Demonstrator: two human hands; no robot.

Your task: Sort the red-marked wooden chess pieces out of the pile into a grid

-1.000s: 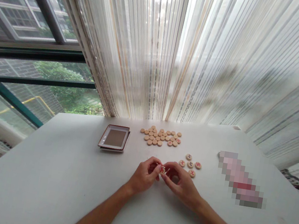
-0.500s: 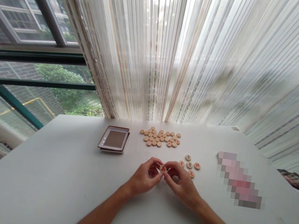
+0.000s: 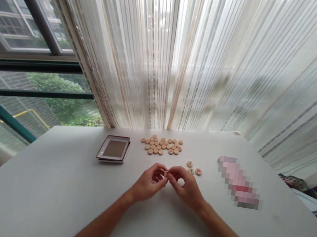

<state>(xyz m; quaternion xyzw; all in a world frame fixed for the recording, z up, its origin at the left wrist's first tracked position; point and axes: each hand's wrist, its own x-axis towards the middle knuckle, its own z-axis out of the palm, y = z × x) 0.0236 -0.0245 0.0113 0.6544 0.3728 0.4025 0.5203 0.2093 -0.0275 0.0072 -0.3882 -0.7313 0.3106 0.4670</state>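
Striped curtains (image 3: 121,48) hang behind a white table (image 3: 43,196). Left hand (image 3: 147,183) and right hand (image 3: 186,187) pinch a game piece (image 3: 166,174) in their fingertips, marked discs (image 3: 189,164) at its two o'clock; likely light, hard, smooth, best held by the rim.

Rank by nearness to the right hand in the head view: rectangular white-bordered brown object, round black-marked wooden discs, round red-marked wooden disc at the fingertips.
1. Red-marked disc: at the fingertips of the right hand.
2. Black-marked discs: just past that hand.
3. Brown object: farthest, off to the left.
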